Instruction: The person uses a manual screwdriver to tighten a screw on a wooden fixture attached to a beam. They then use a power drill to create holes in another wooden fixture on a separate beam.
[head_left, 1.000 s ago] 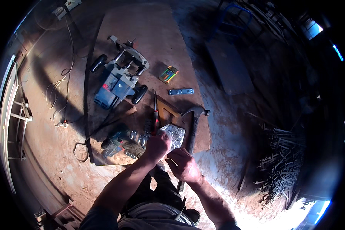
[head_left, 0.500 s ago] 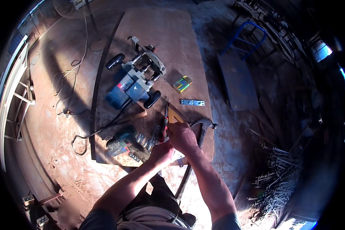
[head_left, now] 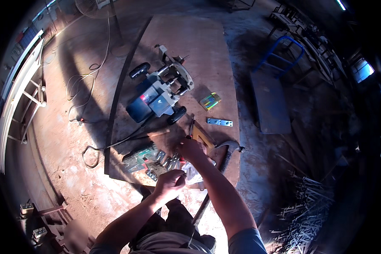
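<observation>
My left hand (head_left: pixel 169 183) is closed near the table's front edge, thumb and finger pinching a small dark piece too small to name. My right hand (head_left: pixel 192 150) curls over a red-handled screwdriver; its dark shaft (head_left: pixel 193 122) points away from me, and most of the handle is hidden. A clear plastic bag (head_left: pixel 193 172) lies between the hands. Just beyond my right hand sits a yellowish triangular square (head_left: pixel 204 136). A claw hammer (head_left: pixel 227 160) rests right of that hand. Several metal hinges (head_left: pixel 170 162) and a green cordless drill (head_left: pixel 139 160) lie to the left.
A blue router (head_left: pixel 156 98) lies on the wooden tabletop (head_left: pixel 194 38). Right of it are a yellow-green box (head_left: pixel 210 101) and a metal plate (head_left: pixel 219 122). A cable (head_left: pixel 93 149) hangs off the left edge. A blue trolley (head_left: pixel 271 101) and scrap metal pile (head_left: pixel 305 211) stand to the right.
My hands have come apart: the left drew back toward me with the small piece, and the right moved onto the screwdriver handle. The whole view has shifted slightly.
</observation>
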A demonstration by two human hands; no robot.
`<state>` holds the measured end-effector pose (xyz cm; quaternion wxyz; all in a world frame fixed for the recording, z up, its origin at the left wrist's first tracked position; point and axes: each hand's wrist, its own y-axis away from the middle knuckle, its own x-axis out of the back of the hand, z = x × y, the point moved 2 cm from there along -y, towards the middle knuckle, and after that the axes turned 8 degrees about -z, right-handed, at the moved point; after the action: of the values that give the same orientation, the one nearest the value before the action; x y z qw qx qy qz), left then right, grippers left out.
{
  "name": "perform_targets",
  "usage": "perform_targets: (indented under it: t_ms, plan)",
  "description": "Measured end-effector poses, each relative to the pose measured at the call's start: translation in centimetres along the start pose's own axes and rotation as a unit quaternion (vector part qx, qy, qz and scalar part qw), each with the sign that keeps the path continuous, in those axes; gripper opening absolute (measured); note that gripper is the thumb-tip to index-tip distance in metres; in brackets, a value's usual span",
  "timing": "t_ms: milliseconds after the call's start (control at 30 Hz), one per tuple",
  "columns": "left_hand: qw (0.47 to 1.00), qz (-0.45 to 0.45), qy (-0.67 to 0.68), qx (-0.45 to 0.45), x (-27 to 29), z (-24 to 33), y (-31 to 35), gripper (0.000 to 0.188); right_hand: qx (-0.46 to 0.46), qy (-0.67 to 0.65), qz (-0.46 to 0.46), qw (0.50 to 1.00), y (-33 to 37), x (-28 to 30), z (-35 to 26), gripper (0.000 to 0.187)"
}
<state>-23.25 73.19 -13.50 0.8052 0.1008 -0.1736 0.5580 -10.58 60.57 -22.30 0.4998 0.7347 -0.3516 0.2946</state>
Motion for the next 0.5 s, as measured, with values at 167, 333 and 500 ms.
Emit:
perform_targets:
  t_ms: [167,333,500]
  plan:
    - [0.823,-0.074,0.49,0.278,5.3,0.0,4.0,0.013,0.074,-0.345,0.21,0.912,5.4,4.2,0.2,0.02]
    - [0.712,-0.053,0.682,0.162,7.1,-0.5,8.2,0.019,0.111,-0.612,0.157,0.767,11.9,7.4,-1.1,0.017]
    - [0.704,-0.012,0.697,0.136,7.9,0.4,11.1,0.024,0.237,-0.606,0.133,0.747,19.7,5.1,-5.3,0.029]
